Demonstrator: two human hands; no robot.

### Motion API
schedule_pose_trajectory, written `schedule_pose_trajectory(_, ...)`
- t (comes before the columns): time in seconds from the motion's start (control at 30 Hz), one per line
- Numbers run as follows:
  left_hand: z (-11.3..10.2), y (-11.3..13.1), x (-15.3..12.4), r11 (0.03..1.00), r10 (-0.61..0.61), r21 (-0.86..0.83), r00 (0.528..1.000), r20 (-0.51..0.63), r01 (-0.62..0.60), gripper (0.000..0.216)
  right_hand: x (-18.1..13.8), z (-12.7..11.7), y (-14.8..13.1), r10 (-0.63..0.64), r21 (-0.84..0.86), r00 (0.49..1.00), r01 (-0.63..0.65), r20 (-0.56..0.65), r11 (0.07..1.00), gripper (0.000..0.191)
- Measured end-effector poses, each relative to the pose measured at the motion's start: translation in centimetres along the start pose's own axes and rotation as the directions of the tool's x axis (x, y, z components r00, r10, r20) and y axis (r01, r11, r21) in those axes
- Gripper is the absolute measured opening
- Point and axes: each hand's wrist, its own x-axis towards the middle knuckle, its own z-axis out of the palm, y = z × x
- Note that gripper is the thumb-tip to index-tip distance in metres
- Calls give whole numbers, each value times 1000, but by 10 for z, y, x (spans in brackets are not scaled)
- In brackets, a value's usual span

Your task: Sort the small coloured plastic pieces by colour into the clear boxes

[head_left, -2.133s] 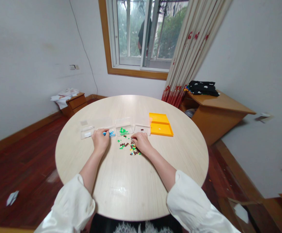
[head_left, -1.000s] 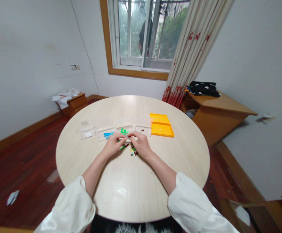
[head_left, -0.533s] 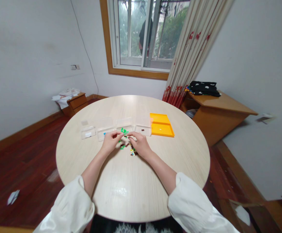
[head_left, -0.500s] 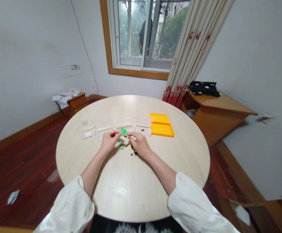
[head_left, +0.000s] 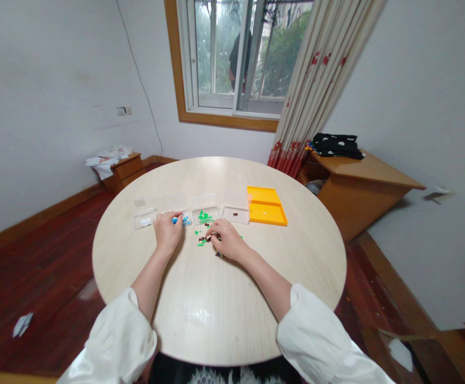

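Observation:
My left hand (head_left: 168,232) is over the clear box of blue pieces (head_left: 186,219), its fingertips pinched together at the near-left side. Whatever they hold is too small to make out. My right hand (head_left: 228,240) hovers low over a loose pile of small building bricks, with thumb and forefinger a little apart and curled down toward brown bricks (head_left: 207,239). It hides part of the pile. Several green bricks (head_left: 201,244) lie just left of it. Behind the pile, a clear box (head_left: 194,220) contains green pieces (head_left: 204,216).
Another clear box (head_left: 242,220) has one brown brick (head_left: 235,214) inside. To its right lies an opened yellow case (head_left: 270,220) with a small white piece. A small clear box (head_left: 136,223) at the left contains something white. All stand on the round table (head_left: 212,320).
My left hand has moved left, from the green pieces to the box of blue ones, which now shows. My right hand has come slightly nearer and down over the brick pile.

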Motion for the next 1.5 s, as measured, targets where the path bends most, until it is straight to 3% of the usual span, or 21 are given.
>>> schedule_pose_trajectory(0.23, -4, 3, -2, 995, -39, 95, 999, 29, 36, 30, -1, -2, -5, -57, -20, 993, 59, 106, 998, 21)
schedule_pose_trajectory(0.43, -5, 4, -2, 993, -43, 112, 998, 45, 38, 32, 0, -21, 2, 14, 66, 981, -27, 193, 997, 21)
schedule_pose_trajectory(0.63, -5, 4, -2, 993, -50, 110, 998, 46, 45, 31, -4, -42, 5, 49, 128, 916, -108, 399, 986, 14)
schedule_pose_trajectory(0.77, -5, 4, -2, 993, -44, 114, 998, 33, 40, 30, -6, -45, 4, 18, 140, 888, -93, 459, 986, 16)
schedule_pose_trajectory(1.0, -3, 2, -2, 996, -35, 82, 999, 10, 34, 28, -9, -46, 4, 49, 63, 886, -88, 461, 994, 23)
schedule_pose_trajectory(1.23, -3, 2, -1, 997, -34, 75, 999, 21, 33, 29, -8, -43, 7, -8, 104, 889, -44, 458, 994, 19)
schedule_pose_trajectory(1.5, -4, 6, -1, 1000, -23, 16, 1000, 2, 23, 27, -7, -39, 5, 9, 81, 895, -50, 445, 996, 12)
